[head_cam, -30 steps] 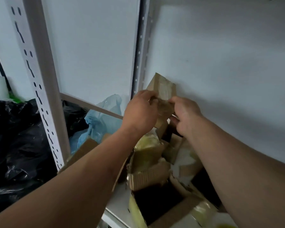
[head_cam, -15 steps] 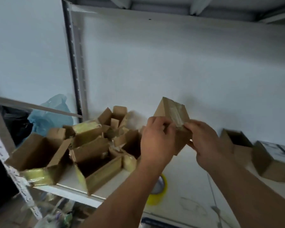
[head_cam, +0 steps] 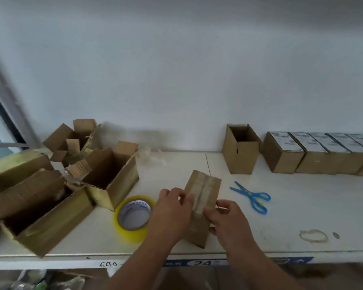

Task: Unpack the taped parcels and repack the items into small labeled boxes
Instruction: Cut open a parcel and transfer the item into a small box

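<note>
Both hands, left hand (head_cam: pixel 172 214) and right hand (head_cam: pixel 226 220), gripped the taped parcel (head_cam: pixel 201 197) over the shelf (head_cam: pixel 281 216), fingers curled at its seam, probably to peel tape.

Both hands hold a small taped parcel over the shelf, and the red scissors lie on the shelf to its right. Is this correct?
Not quite: the scissors are blue, not red, as the head view shows. The rest holds: the left hand and right hand both hold the small taped parcel over the shelf, and the scissors lie to its right.
</note>
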